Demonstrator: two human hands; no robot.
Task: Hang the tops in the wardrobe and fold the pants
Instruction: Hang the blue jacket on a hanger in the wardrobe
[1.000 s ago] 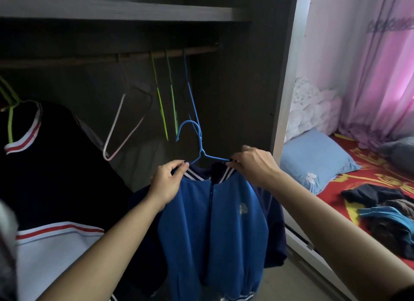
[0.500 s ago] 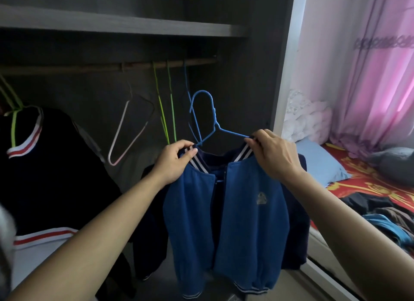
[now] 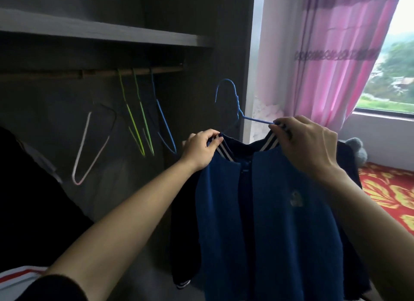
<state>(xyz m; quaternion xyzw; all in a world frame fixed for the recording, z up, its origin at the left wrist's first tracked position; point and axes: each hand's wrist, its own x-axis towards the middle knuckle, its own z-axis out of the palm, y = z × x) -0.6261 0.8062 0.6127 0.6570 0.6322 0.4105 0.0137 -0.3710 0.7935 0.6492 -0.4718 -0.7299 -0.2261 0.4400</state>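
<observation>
A blue jacket point(image 3: 264, 206) with dark sleeves and a striped collar hangs from a blue wire hanger point(image 3: 235, 103), held up in front of the open wardrobe. My left hand point(image 3: 199, 148) pinches the left side of the collar. My right hand point(image 3: 307, 144) grips the right side of the collar together with the hanger's arm. The hanger's hook sits below and to the right of the wooden rail point(image 3: 134, 72), apart from it.
On the rail hang a pink hanger point(image 3: 89, 148), two green hangers point(image 3: 139, 121) and another blue hanger point(image 3: 163, 123), all bare. A dark top point(image 3: 26, 200) with red and white trim hangs at far left. A shelf point(image 3: 100, 31) runs above; a pink curtain point(image 3: 336, 54) and bed lie right.
Both hands have raised the jacket on its hanger and carried it to the right. The view has tilted up, so the window shows and the clothes on the bed are out of view.
</observation>
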